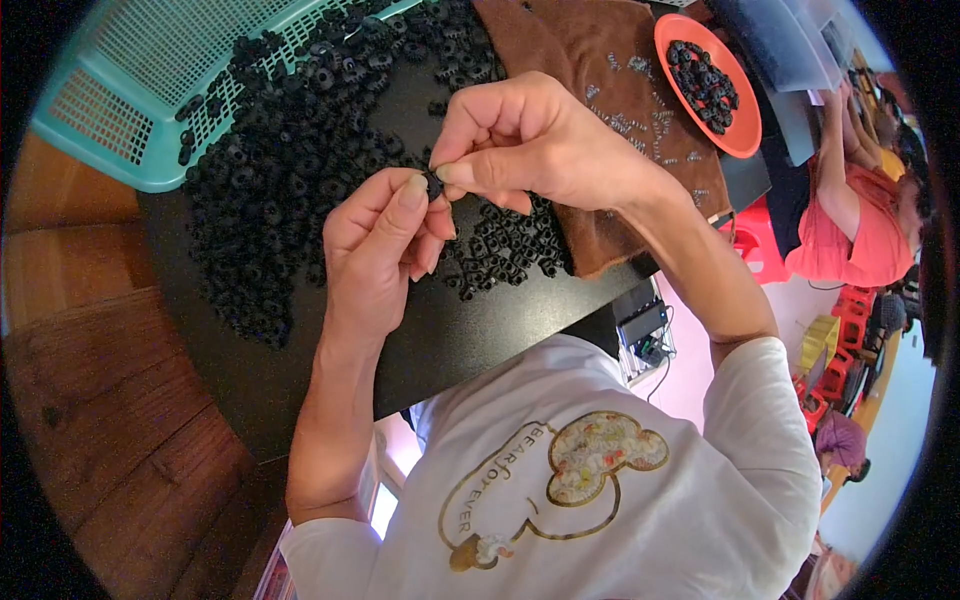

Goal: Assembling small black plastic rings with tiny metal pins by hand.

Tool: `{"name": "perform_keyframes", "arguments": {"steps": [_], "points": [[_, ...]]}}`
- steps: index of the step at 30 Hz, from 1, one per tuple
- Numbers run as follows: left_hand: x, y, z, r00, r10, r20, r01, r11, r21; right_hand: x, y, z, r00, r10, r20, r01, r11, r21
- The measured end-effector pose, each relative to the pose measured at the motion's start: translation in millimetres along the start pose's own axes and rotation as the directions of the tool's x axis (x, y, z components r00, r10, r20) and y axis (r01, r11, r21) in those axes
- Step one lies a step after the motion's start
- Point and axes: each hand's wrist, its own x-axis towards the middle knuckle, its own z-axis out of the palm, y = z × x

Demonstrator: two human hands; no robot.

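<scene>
We had thumb and forefinger nearly closed on both our left hand (378,240) and right hand (530,145), pinching one small black plastic part (434,184) over the dark tabletop (420,350). A slipping fingertip, we judged, could lose it among loose black pieces (508,243) nearby.

glare is pooling by the near edge of the dark surface (450,350), fisheye distortion is bowing its left edge, black is ringing the view
</scene>
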Motion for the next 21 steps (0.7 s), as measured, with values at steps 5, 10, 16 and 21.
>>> {"name": "perform_keyframes", "arguments": {"steps": [5, 10, 16, 21], "points": [[-0.3, 0.4, -0.2, 1.000, 0.000, 0.009, 0.000, 1.000, -0.012, 1.5, 0.3, -1.2, 1.000, 0.014, 0.021, -0.014, 1.000, -0.007], [-0.5, -0.1, -0.8, 1.000, 0.000, -0.014, 0.001, 1.000, 0.020, 1.0, -1.3, 0.8, 0.999, 0.031, 0.013, -0.030, 0.999, -0.037], [0.5, -0.9, 1.7, 0.998, 0.055, -0.027, -0.055, 0.998, 0.006, 0.2, -4.8, 4.0, 1.000, -0.006, -0.027, 0.002, 0.992, -0.129], [2.7, -1.8, 4.2, 0.993, 0.113, -0.024, -0.114, 0.992, -0.045, 3.5, 1.3, 4.7, 0.987, -0.119, -0.112, 0.078, 0.946, -0.315]]}}
